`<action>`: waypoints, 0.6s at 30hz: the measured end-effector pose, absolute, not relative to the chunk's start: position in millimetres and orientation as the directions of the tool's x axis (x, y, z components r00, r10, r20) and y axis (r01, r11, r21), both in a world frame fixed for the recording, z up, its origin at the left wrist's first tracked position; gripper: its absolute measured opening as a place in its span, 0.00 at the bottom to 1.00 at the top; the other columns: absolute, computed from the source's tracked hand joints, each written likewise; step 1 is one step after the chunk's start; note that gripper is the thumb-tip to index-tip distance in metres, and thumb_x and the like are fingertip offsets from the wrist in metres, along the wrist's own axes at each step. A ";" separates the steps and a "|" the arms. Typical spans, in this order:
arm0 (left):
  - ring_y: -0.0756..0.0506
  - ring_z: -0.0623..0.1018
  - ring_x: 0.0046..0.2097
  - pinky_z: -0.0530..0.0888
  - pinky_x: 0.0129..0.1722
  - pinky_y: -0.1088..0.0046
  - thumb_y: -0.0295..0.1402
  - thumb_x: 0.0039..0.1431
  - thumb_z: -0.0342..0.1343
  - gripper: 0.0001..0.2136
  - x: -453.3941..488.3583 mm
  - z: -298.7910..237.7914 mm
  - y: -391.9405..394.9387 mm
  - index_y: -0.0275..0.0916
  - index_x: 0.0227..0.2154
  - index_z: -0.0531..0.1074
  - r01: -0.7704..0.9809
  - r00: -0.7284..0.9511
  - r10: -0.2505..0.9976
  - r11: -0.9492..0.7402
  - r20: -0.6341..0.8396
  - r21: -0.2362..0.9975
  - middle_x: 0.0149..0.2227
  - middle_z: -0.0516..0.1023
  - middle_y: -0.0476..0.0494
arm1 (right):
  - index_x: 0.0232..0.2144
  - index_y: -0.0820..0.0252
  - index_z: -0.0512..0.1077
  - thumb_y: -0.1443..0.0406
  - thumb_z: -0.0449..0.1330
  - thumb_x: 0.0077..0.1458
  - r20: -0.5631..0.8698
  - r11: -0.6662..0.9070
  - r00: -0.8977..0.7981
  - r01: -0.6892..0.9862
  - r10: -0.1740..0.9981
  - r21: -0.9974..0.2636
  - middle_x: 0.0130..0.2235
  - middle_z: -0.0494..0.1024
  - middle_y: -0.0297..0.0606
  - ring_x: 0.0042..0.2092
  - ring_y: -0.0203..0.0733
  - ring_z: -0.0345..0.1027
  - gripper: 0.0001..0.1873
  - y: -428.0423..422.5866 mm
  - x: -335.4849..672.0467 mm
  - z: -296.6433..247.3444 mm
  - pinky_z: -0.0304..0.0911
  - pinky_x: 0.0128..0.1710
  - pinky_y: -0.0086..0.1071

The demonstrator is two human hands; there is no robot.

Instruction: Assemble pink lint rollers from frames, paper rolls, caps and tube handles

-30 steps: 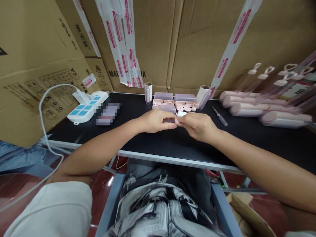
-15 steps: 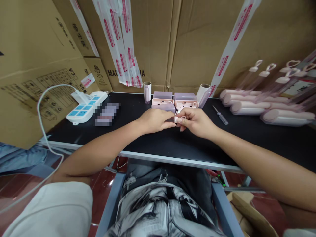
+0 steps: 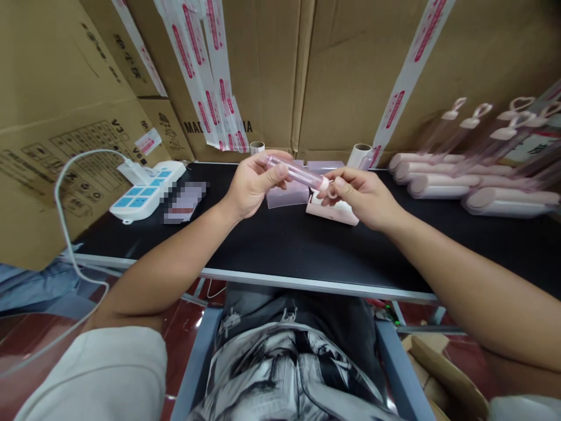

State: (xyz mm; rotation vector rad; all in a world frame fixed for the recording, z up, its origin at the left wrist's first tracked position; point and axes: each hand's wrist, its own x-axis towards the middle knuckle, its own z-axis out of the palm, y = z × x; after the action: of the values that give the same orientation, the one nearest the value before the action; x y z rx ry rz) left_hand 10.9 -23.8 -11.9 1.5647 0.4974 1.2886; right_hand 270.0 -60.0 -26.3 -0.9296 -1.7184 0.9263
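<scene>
My left hand [image 3: 259, 182] is closed around a clear pinkish tube [image 3: 298, 174], raised above the black table [image 3: 272, 248]. At the tube's right end is a pale pink cap with a loop [image 3: 325, 185], which the fingers of my right hand [image 3: 357, 196] pinch. The cap meets the tube end; whether it is fastened I cannot tell. Below the hands lie a translucent lilac case part [image 3: 287, 197] and a pale pink case [image 3: 332, 214], both partly hidden by my hands. Another lilac piece [image 3: 325, 165] lies behind them.
A white power strip [image 3: 146, 193] with a plugged-in cable and a blurred-out flat object [image 3: 186, 202] are at the left. Two cardboard rolls [image 3: 362, 153] [image 3: 257, 146] stand at the back. Several pink cases [image 3: 445, 186] with looped tubes fill the right. Cardboard [image 3: 350, 76] walls the back.
Both hands have risen a little, and my left hand has turned and moved left, bringing the long clear tube into view. My right hand still pinches the looped cap.
</scene>
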 end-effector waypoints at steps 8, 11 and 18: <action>0.48 0.79 0.26 0.74 0.27 0.72 0.64 0.65 0.56 0.27 9.7 -12.6 -30.0 0.45 0.47 0.67 -0.258 0.487 0.778 -0.307 0.398 0.916 0.30 0.74 0.53 | 0.70 0.60 0.70 0.50 0.69 0.54 0.039 0.436 -0.454 0.826 0.890 -0.356 0.68 0.74 0.52 0.67 0.68 0.71 0.45 -35.6 302.9 -32.7 0.65 0.67 0.56; 0.52 0.67 0.20 0.64 0.22 0.75 0.59 0.65 0.59 0.24 11.8 -16.4 -36.8 0.42 0.43 0.68 -0.041 0.655 0.687 -0.385 0.316 0.922 0.24 0.66 0.57 | 0.73 0.58 0.66 0.53 0.72 0.48 -0.008 0.374 -0.408 0.844 0.913 -0.384 0.71 0.72 0.50 0.69 0.68 0.68 0.51 -34.6 305.2 -30.1 0.63 0.69 0.55; 0.50 0.71 0.32 0.67 0.35 0.72 0.44 0.65 0.59 0.13 16.4 -21.3 -44.0 0.38 0.37 0.76 0.340 0.735 0.589 -0.748 0.335 0.569 0.32 0.76 0.50 | 0.51 0.53 0.79 0.53 0.78 0.45 0.033 0.135 -0.339 0.282 0.940 -0.950 0.38 0.83 0.38 0.35 0.50 0.77 0.31 -61.7 285.7 -6.2 0.76 0.32 0.42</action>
State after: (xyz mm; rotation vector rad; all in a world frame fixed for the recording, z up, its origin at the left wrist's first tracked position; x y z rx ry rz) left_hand 16.4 -44.0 -21.3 2.4575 0.7064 0.7001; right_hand 285.7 -61.7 -6.2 -1.1858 -1.7316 1.2258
